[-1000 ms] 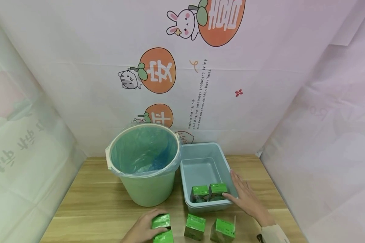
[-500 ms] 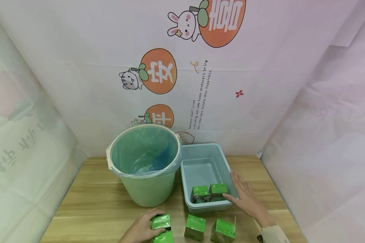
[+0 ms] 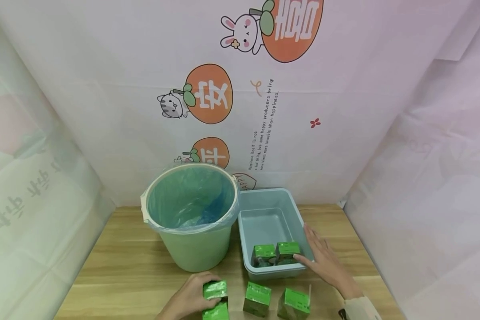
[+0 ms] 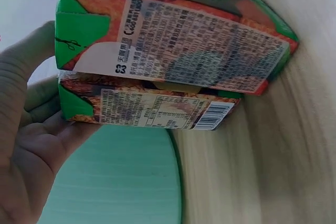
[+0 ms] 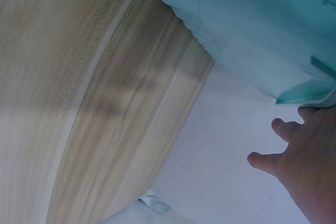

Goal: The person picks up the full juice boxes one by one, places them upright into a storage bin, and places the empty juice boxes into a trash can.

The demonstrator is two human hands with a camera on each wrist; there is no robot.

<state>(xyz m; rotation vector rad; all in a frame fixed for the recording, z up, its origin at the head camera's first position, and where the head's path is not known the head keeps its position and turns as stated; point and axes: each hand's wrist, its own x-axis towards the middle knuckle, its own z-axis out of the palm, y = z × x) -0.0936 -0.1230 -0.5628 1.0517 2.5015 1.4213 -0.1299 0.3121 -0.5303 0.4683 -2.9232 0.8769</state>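
Observation:
In the head view, my left hand [image 3: 190, 295] grips a green-topped juice carton [image 3: 214, 290] at the front of the table. A second juice carton [image 3: 216, 312] stands right beside it on the near side. The left wrist view shows both printed sides, with my fingers [image 4: 65, 137] under the lower carton [image 4: 157, 109] and the thumb by its top end. My right hand [image 3: 324, 262] rests at the right front corner of a light-blue plastic basin [image 3: 264, 224], fingers straight along the outside, thumb over the rim. Inside the basin are two juice cartons [image 3: 287, 252].
Left of the basin stands a green bucket [image 3: 196, 249] with a clear liner bag over its rim. Two more cartons [image 3: 257, 298] stand before the basin, the right one [image 3: 294, 303] with a straw. Printed cloth walls [image 3: 304, 155] enclose the wooden table [image 3: 120, 258].
My left hand and the two cartons beside it have shifted slightly to the right. The right hand keeps its place on the basin.

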